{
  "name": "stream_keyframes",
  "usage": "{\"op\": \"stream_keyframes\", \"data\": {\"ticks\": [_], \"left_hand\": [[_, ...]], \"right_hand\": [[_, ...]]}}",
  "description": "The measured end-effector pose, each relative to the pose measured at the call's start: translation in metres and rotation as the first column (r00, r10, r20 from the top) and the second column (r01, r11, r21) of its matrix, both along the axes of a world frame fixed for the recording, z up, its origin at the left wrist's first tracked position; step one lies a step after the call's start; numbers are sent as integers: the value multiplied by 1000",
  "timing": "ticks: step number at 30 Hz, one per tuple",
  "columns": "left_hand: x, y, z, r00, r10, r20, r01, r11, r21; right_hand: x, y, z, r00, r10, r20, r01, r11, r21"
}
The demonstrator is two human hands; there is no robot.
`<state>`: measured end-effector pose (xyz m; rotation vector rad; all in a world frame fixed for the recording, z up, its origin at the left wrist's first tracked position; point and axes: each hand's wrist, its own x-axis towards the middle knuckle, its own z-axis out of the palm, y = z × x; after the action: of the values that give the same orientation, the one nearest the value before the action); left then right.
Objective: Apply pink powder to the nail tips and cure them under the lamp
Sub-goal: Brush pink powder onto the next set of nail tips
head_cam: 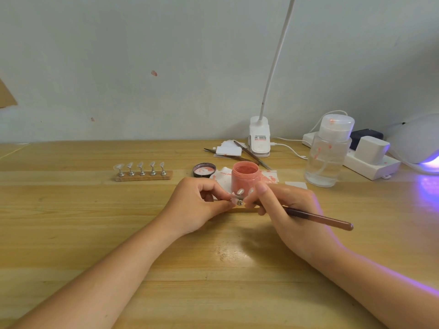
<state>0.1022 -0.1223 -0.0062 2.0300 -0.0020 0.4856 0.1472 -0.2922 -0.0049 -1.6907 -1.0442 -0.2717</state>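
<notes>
A wooden table (pixel 95 233) stands against a pale wall (pixel 142 55). A stand (pixel 142 178) with five nail tips (pixel 140 165) sits left, near a lid (pixel 204 169); a lit curing lamp (pixel 418 143) is far right. The open jar (pixel 244 176) holds pink powder. Left hand (pixel 197 205) pinches a tip holder (pixel 239 201); right hand (pixel 289 210) grips a brush (pixel 318 218).

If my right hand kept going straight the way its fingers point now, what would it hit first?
Most likely the small nail tip stand that the left hand pinches: the right hand, gripping the brush, points left at it. Left-hand fingertips come just after. Depth is hard to judge.
</notes>
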Motion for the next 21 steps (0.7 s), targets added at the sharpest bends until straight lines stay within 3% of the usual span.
{"op": "stream_keyframes", "data": {"ticks": [11, 14, 18, 21], "left_hand": [[0, 1, 1, 1000, -7, 16, 7, 1000, 12], [0, 1, 1, 1000, -11, 20, 11, 1000, 2], [0, 1, 1, 1000, -11, 19, 11, 1000, -14], [0, 1, 0, 1000, -13, 23, 14, 999, -30]], "right_hand": [[-1, -2, -3, 998, 16, 69, -14, 1000, -18], [1, -1, -1, 990, -55, 129, 56, 998, 1], [0, -1, -3, 998, -3, 59, 4, 1000, -20], [1, -1, -2, 989, -76, 128, 75, 997, 14]]}}
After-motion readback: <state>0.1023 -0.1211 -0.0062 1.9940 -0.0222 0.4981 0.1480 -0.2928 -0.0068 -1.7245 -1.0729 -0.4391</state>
